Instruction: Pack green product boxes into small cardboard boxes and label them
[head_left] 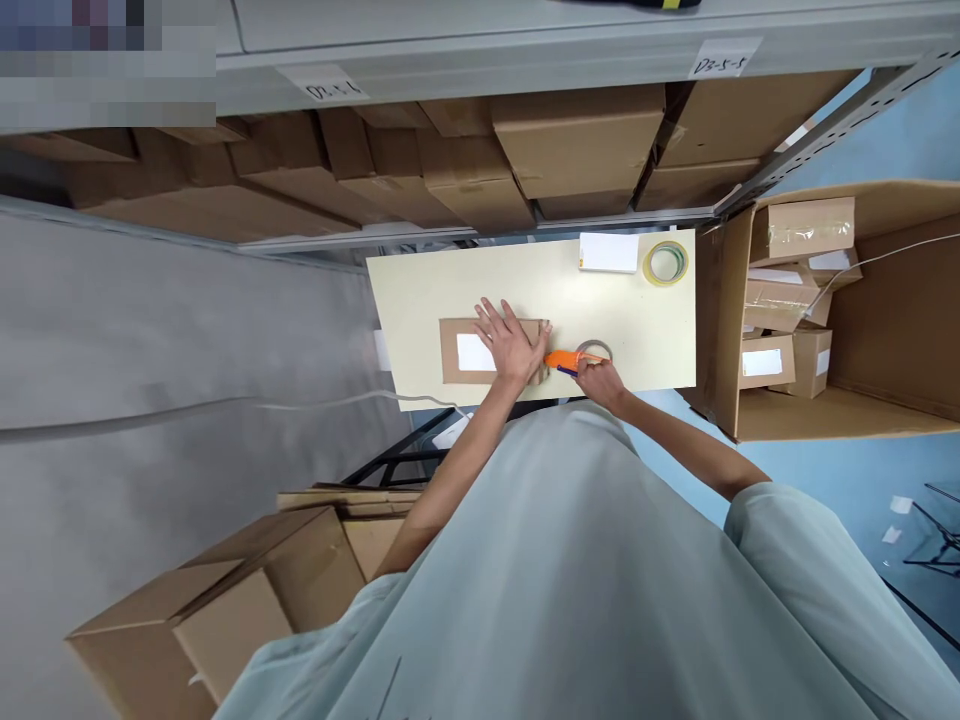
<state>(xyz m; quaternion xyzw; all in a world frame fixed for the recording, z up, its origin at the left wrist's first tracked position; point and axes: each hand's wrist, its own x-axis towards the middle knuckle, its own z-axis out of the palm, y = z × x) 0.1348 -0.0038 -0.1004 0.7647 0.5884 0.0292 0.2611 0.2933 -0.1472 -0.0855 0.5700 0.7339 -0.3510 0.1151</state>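
A small cardboard box [450,352] with a white label [475,352] lies on the pale table [622,318]. My left hand [513,350] rests on the right part of that box, fingers spread and pointing away from me, hiding some of the label's edge. In my right hand [598,380] is an orange tape dispenser [561,359] with a roll of tape [596,347] on it. Its front end meets or nearly meets the box's right edge; I cannot tell which. My right fingers are wrapped round its handle.
A yellow-green tape roll [665,263] and a small white box [608,252] sit at the table's back right. To the right stands a large open carton [885,410] holding several parcels. Shelving [480,75] with boxes runs behind. Cartons [247,600] stand at lower left; a cable [322,405] crosses left.
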